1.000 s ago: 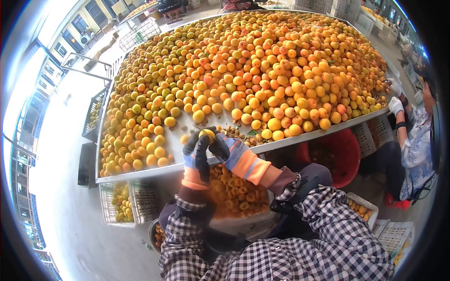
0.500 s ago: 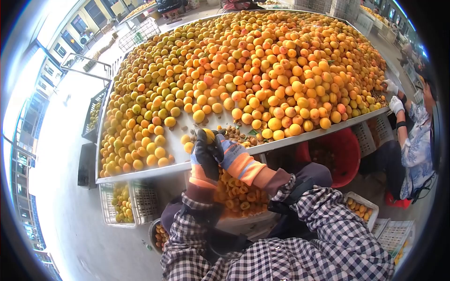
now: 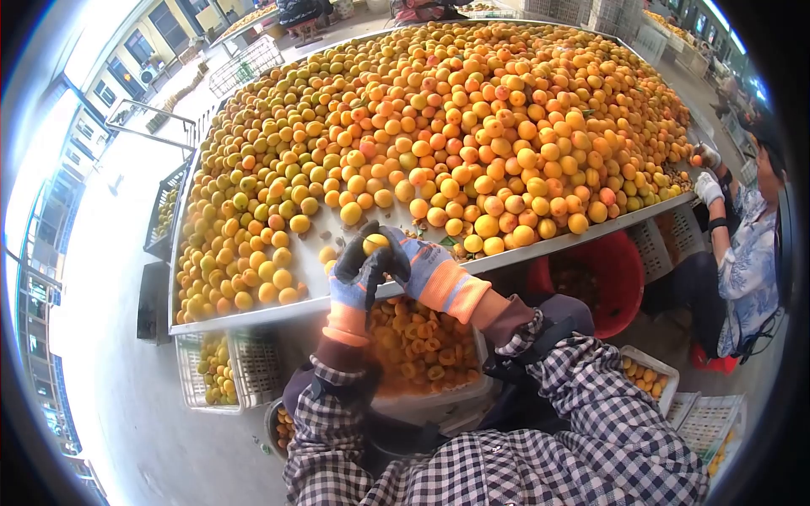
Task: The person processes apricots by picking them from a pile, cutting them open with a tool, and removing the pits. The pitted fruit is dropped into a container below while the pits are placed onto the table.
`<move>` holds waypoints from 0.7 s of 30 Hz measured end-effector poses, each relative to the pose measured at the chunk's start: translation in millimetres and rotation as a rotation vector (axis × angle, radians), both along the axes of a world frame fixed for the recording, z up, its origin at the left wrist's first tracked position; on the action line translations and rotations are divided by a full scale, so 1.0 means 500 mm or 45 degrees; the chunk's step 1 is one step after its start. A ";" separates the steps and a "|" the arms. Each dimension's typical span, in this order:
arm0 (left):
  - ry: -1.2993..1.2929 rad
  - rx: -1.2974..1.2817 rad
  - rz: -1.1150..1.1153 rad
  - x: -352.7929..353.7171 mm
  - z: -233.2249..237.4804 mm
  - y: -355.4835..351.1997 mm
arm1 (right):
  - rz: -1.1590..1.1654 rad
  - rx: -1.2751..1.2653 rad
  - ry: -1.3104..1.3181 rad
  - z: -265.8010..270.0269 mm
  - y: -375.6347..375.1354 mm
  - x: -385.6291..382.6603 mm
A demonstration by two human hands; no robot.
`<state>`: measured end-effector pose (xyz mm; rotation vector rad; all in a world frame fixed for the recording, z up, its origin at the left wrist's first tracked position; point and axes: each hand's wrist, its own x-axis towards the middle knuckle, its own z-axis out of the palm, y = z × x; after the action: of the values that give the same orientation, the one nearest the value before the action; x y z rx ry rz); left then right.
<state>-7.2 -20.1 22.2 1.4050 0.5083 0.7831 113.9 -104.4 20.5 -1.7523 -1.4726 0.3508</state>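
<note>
Both hands wear gloves with black palms and fingers, blue-grey backs and orange cuffs. They meet above the front edge of a metal table point(image 3: 240, 320). A yellow apricot point(image 3: 375, 244) shows between the fingers, with my left hand point(image 3: 354, 277) closed on its near-left side. My right hand point(image 3: 407, 255) is closed against it from the right; its fingertips are partly hidden. Whether a tool is in the right hand cannot be seen. Just left of the gloves lie loose apricots point(image 3: 327, 255). Below the hands stands a crate of split apricot halves point(image 3: 430, 341).
A broad heap of apricots point(image 3: 472, 126) covers much of the table. Under its front edge stand a red tub point(image 3: 620, 282) and a white crate point(image 3: 257, 363). At the right, a co-worker's white-gloved hand point(image 3: 709, 187) is at the table. A tray of apricots point(image 3: 650, 375) sits lower right.
My hands have come slightly back toward my body and turned, so the apricot between them shows more. More of the crate of halves is visible. The co-worker's hands have shifted a little.
</note>
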 end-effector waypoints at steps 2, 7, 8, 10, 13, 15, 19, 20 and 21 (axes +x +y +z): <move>0.010 -0.007 0.085 0.004 0.001 -0.002 | 0.007 -0.010 0.002 -0.008 0.006 -0.003; -0.061 0.206 0.159 0.001 0.005 -0.003 | 0.151 0.104 0.217 -0.034 0.027 -0.016; -0.105 0.184 0.155 -0.002 0.008 -0.006 | 0.158 0.212 0.247 -0.041 0.028 -0.020; -0.099 0.189 0.174 -0.009 0.017 -0.013 | 0.170 0.281 0.236 -0.051 0.032 -0.023; -0.108 0.272 0.204 -0.014 0.011 -0.012 | 0.245 0.360 0.577 -0.034 0.027 -0.023; -0.125 0.148 0.109 -0.025 0.011 -0.012 | 0.400 0.303 1.260 -0.022 0.027 -0.012; -0.149 -0.149 -0.034 -0.026 0.046 -0.001 | 0.086 0.131 1.359 0.000 0.026 0.024; -0.151 -0.147 -0.030 -0.027 0.042 0.008 | 0.060 -0.002 1.435 0.011 0.011 0.037; -0.146 -0.218 0.001 -0.027 0.035 0.016 | 0.150 0.091 1.359 0.007 0.007 0.038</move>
<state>-20.9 -11.9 39.8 1.1949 0.4756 0.7970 132.6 -100.7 24.1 -1.0835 -0.7703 1.0743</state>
